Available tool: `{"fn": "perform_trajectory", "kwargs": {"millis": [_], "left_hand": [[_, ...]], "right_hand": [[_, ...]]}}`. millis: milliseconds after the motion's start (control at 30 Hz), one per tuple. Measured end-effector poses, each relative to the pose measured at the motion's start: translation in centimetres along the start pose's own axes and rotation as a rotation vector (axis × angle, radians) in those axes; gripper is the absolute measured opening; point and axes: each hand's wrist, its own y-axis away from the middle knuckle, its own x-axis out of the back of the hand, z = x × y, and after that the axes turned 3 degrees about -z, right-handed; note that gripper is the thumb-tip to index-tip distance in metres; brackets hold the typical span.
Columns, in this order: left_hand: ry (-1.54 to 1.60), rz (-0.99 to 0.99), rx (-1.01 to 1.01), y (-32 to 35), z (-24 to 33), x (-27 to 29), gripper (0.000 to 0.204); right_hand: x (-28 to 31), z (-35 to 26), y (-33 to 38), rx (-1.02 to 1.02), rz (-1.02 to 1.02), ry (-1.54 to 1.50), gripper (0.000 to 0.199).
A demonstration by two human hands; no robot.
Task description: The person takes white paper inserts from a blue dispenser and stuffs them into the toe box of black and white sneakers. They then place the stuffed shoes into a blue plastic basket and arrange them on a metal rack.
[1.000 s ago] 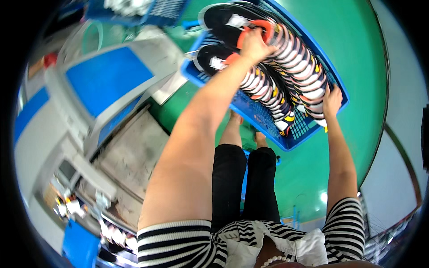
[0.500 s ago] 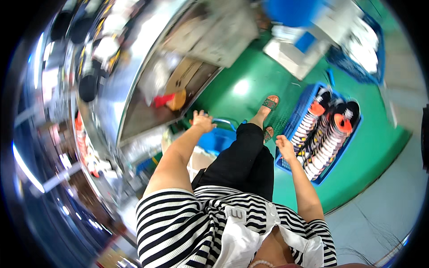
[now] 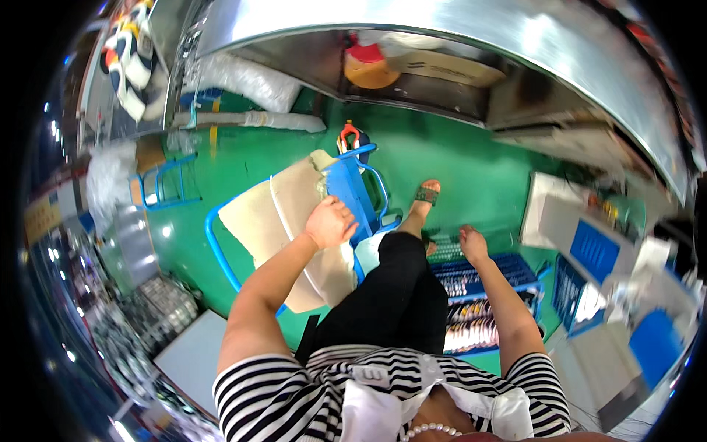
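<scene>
My left hand (image 3: 333,221) hangs above a blue metal-framed chair (image 3: 213,228) whose seat is covered with tan cardboard (image 3: 283,225) tied with a white strap. Its fingers are curled in with nothing visible between them; whether it touches the chair I cannot tell. My right hand (image 3: 473,243) is loosely closed over the floor, and no object shows in it. Below that forearm stands a blue plastic crate (image 3: 501,272), with rows of shoe parts in white, orange and black (image 3: 471,324), partly hidden by my arm and leg.
A steel workbench (image 3: 471,18) curves across the front, with a cardboard piece (image 3: 453,68) and a tan-and-red round item (image 3: 370,70) on its lower shelf. A single shoe (image 3: 352,138) lies beyond the chair. White boxes (image 3: 549,210) stand right; a small blue stool (image 3: 173,184) stands left.
My body and view have turned left, so the workbench now lies ahead and the chair shows fully. The crate has shifted below my right forearm. My left fingers have curled in.
</scene>
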Motion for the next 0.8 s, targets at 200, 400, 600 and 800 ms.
{"fn": "perform_trajectory", "kwargs": {"millis": [200,400,600,800], "left_hand": [[0.167,0.185,-0.042,0.7,-1.8,-1.0,0.01],[0.197,0.384,-0.126,1.7,-3.4,-2.4,0.008],[0.106,0.446,0.056,2.9,-2.1,-3.7,0.016],[0.134,0.484,-0.032,1.7,-3.1,-3.1,0.014]], "right_hand": [[-5.6,-13.9,-24.4,0.645,-0.022,0.271,0.047],[-17.9,-24.4,-40.5,0.925,-0.152,0.53,0.048],[-25.1,-22.9,-45.9,0.598,-0.354,0.588,0.023],[-14.7,-12.7,-47.3,0.596,0.446,0.048,0.027]]}}
